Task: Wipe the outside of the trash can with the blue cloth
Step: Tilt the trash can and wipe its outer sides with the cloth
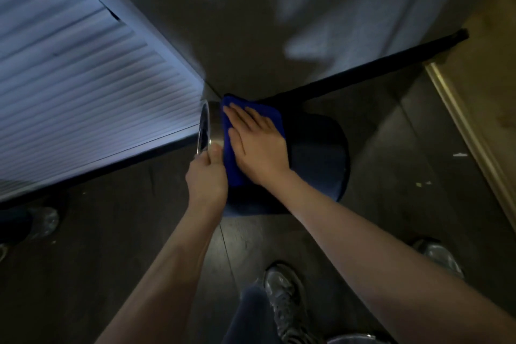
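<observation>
A dark round trash can lies tipped on its side on the floor, its shiny metal rim pointing left. My left hand grips that rim at its near edge, thumb on the metal band. A blue cloth lies spread over the can's upper side just behind the rim. My right hand lies flat on the cloth with fingers spread, pressing it against the can. The far side of the can is hidden.
A white louvered door stands at the left and a grey wall with a dark baseboard behind the can. A metal floor strip runs at the right. Shoes in plastic covers stand on the dark floor below.
</observation>
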A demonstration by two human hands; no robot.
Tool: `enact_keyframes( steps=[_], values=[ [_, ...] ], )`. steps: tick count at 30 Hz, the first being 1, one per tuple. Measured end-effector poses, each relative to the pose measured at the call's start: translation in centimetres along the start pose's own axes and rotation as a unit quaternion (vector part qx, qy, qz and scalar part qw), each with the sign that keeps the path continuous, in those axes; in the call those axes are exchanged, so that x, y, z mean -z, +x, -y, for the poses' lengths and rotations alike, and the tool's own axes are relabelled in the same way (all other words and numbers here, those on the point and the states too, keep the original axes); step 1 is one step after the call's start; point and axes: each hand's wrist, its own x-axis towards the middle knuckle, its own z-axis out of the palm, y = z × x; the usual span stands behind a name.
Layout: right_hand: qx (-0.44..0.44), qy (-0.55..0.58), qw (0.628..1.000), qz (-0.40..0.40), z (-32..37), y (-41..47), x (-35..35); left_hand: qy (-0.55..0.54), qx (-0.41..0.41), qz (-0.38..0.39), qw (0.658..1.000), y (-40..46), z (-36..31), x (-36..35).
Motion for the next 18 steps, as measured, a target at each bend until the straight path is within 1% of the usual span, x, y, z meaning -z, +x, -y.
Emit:
enact_keyframes(
  steps=[2,4,6,7,8,9,10,12,13,14,16,18],
  values=[
    [-0.027,0.073,0.996,0.039,0.6,3.2,0.4,0.019,-0.012,-0.001,1.0,-0.5,0.0,-0.1],
    [-0.072,0.131,0.983,0.103,0.8,6.3,1.1,0.026,-0.028,-0.003,0.999,-1.0,-0.2,-0.2],
    [-0.111,0.15,0.969,0.163,0.7,8.5,1.8,0.028,-0.024,0.003,0.999,-1.5,-0.4,-0.3],
    [-0.121,0.152,0.966,0.173,0.6,9.0,2.0,0.03,-0.02,0.008,0.999,-1.7,-0.5,-0.3],
    [-0.126,0.15,0.966,0.167,0.5,8.9,2.2,0.029,-0.02,0.015,0.999,-1.7,-0.6,-0.4],
    [-0.126,0.145,0.971,0.145,0.4,8.2,2.3,0.027,-0.024,0.023,0.999,-1.9,-0.9,-0.4],
    [-0.118,0.132,0.979,0.104,0.4,6.9,2.3,0.026,-0.031,0.03,0.999,-2.0,-1.1,-0.5],
    [-0.075,0.082,0.994,0.003,0.9,2.5,2.1,0.023,-0.036,0.04,0.998,-2.1,-1.3,-0.8],
    [-0.056,0.054,0.997,-0.025,1.3,0.0,1.9,0.018,-0.029,0.045,0.998,-2.1,-1.2,-0.9],
    [-0.044,0.033,0.998,-0.041,1.7,-2.4,1.5,0.012,-0.022,0.05,0.998,-2.2,-1.2,-0.9],
    [-0.034,0.029,0.998,-0.041,1.6,-4.5,1.2,0.012,-0.026,0.047,0.999,-2.2,-0.9,-0.8],
    [-0.045,0.044,0.997,-0.039,0.9,-2.6,1.5,0.023,-0.045,0.032,0.998,-2.4,-0.5,-0.6]
  ],
)
